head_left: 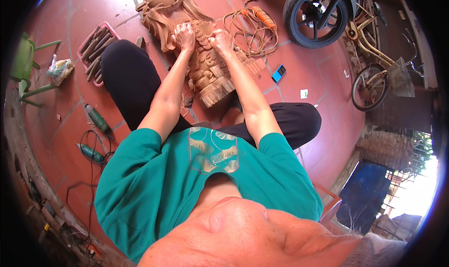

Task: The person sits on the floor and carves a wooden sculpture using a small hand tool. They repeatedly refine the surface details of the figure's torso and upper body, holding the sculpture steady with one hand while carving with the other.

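A brown wooden statue [206, 73] with carved drapery and rounded, scale-like relief lies on the tiled floor in front of my crossed legs. Its blocky base points toward me. On its middle rests my left hand [184, 37], fingers curled down against the wood. Just to the right, my right hand [221, 40] is closed at the carving's edge, knuckles up. Whatever either hand may grip is too small or hidden to make out.
Left of my knee is a pink basket [99, 82] of dark chisel-like tools. Two green power tools [97, 117] with cords lie nearby, below a green chair [25, 71]. An orange power strip [263, 17], a blue device [278, 74], a motorbike wheel [315, 17] and a bicycle [369, 87] are rightward.
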A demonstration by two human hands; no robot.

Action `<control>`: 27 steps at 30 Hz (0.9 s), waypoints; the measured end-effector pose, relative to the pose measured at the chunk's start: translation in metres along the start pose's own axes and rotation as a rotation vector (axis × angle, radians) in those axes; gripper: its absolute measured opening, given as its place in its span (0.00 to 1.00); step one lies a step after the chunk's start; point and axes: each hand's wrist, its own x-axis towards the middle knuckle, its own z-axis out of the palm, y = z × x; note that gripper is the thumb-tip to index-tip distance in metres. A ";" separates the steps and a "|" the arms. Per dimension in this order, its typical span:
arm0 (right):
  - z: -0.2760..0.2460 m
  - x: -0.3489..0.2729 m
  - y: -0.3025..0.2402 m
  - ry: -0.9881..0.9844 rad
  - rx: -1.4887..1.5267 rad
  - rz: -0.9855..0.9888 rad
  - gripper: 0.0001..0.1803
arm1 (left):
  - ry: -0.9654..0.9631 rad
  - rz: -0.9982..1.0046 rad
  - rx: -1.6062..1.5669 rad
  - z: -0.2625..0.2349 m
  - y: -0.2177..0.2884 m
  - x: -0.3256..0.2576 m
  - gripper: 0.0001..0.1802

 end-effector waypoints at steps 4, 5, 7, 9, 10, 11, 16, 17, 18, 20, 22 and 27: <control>0.000 -0.001 0.002 0.023 0.045 0.065 0.07 | -0.049 0.039 -0.032 -0.009 0.002 -0.003 0.15; 0.002 -0.003 0.001 0.029 0.055 0.070 0.07 | -0.055 0.046 -0.019 -0.011 0.000 -0.003 0.15; 0.007 -0.006 0.000 0.092 0.047 0.037 0.07 | -0.048 0.067 -0.017 -0.015 -0.002 -0.005 0.15; 0.012 -0.001 0.000 0.143 0.048 0.014 0.06 | -0.033 0.075 0.005 -0.015 -0.003 -0.005 0.15; 0.016 0.003 0.004 0.167 0.054 0.017 0.06 | -0.033 0.081 0.007 -0.016 -0.002 -0.006 0.15; 0.020 0.008 0.007 0.190 0.060 0.019 0.06 | -0.032 0.087 0.010 -0.016 0.000 -0.007 0.15; 0.033 0.046 0.028 0.270 0.075 0.061 0.04 | -0.020 0.107 0.029 -0.017 0.007 -0.009 0.14; 0.031 0.048 0.030 0.225 0.115 0.058 0.04 | -0.023 0.106 0.029 -0.018 0.008 -0.010 0.14; 0.026 0.050 0.035 0.181 0.154 0.057 0.04 | -0.027 0.106 0.027 -0.018 0.009 -0.010 0.14; 0.011 0.044 0.033 0.016 0.193 0.043 0.09 | 0.010 0.102 0.053 -0.017 0.004 -0.010 0.12; -0.005 0.036 0.033 -0.116 0.241 -0.004 0.10 | 0.036 0.102 0.066 -0.013 0.003 -0.009 0.10; 0.006 0.024 0.052 -0.008 0.285 -0.077 0.09 | 0.044 0.110 0.067 -0.012 0.009 -0.010 0.09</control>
